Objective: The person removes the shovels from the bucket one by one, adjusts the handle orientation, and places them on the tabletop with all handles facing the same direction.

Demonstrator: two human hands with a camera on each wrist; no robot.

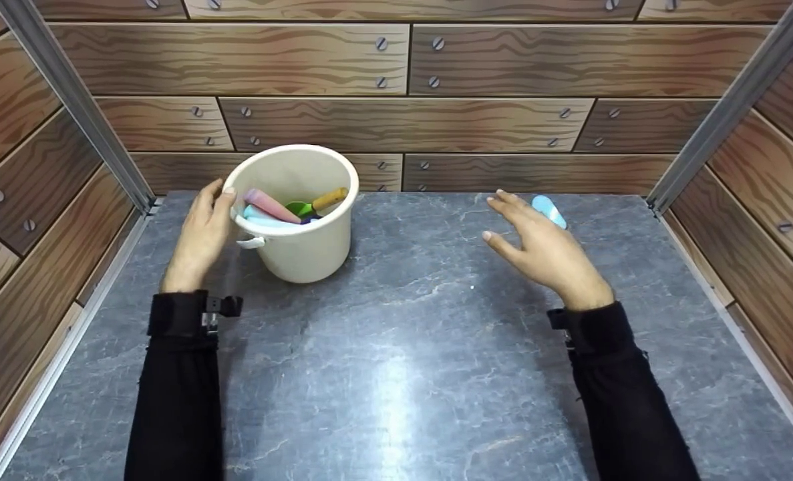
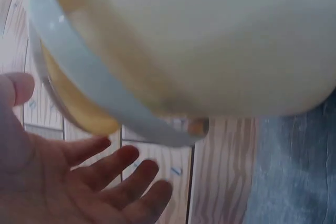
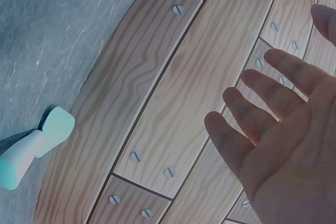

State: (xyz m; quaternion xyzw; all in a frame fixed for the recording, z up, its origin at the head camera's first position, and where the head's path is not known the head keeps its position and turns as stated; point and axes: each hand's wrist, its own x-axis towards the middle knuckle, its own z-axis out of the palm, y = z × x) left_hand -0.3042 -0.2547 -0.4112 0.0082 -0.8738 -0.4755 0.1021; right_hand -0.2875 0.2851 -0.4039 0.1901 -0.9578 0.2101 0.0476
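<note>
A cream bucket (image 1: pixel 306 257) stands upright at the back left of the table. Inside it show a pink handle (image 1: pixel 272 205), a green piece with a yellow handle (image 1: pixel 329 199) and a light blue piece (image 1: pixel 257 215). My left hand (image 1: pixel 199 234) is at the bucket's left rim, its fingers loosely spread in the left wrist view and not wrapped round the bucket or its pale carrying handle (image 2: pixel 94 72). Over the right side of the table my right hand (image 1: pixel 546 250) is held with fingers extended and nothing in it. Beyond it lies a small light blue toy shovel (image 3: pixel 56 129), partly hidden by that hand in the head view.
Wood-patterned panels (image 1: pixel 302 67) wall the grey marbled table (image 1: pixel 396 321) at the back and both sides. Metal posts (image 1: pixel 723 100) stand at the back corners. Light glares off the table's front middle.
</note>
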